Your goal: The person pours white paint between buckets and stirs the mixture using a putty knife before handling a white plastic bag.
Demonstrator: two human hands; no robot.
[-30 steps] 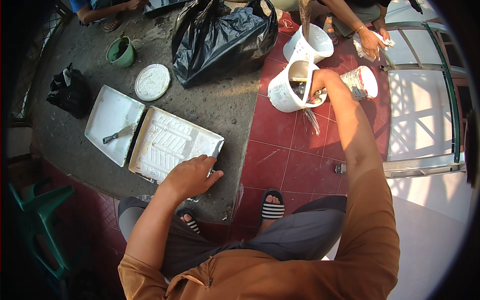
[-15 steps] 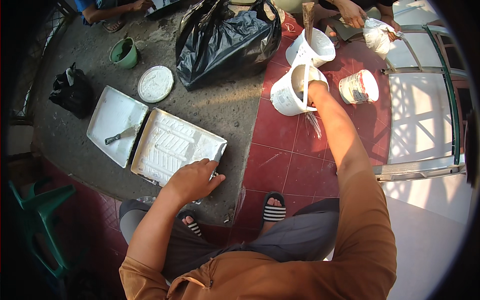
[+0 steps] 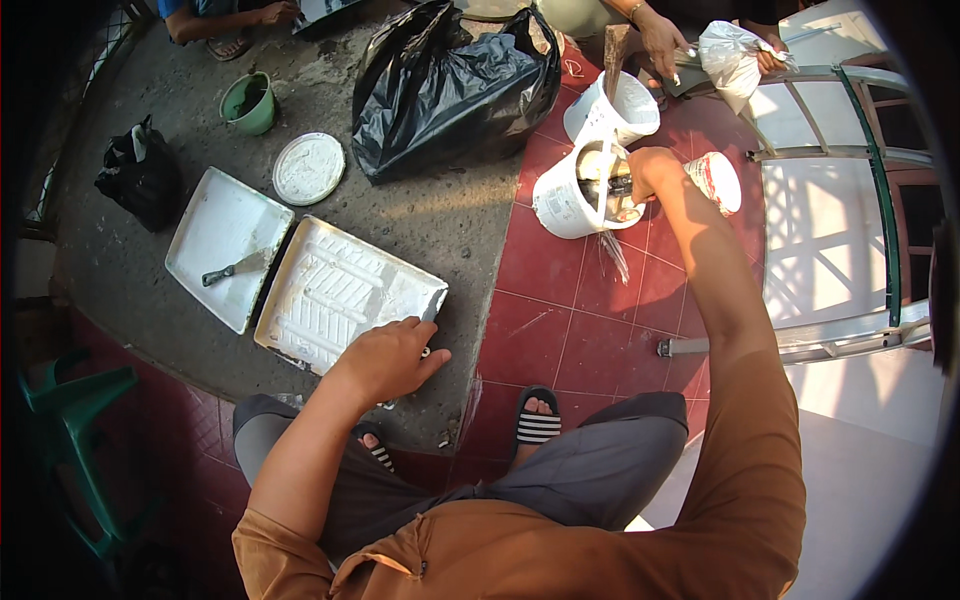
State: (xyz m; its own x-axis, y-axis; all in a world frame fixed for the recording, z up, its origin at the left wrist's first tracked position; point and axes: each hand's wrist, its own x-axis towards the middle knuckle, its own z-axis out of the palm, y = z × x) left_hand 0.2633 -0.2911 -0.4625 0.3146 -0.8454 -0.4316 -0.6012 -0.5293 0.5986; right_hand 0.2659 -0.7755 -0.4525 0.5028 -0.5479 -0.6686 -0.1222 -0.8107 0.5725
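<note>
My left hand lies on the near right corner of a white ribbed paint tray on the concrete, with its fingers curled over the edge. My right arm reaches far out to a white bucket on the red tiles. There my right hand is closed at the rim around a dark tool handle that goes down into the bucket. A small white tub stands just behind that hand.
A second white bucket, a black plastic bag, a flat white tray with a scraper, a round lid and a green pot lie around. Another person's hands hold a white bag. A metal frame stands at right.
My right hand has stayed at the bucket and shifted slightly at the rim. The other person has lifted a white bag. My left hand has settled onto the tray's corner.
</note>
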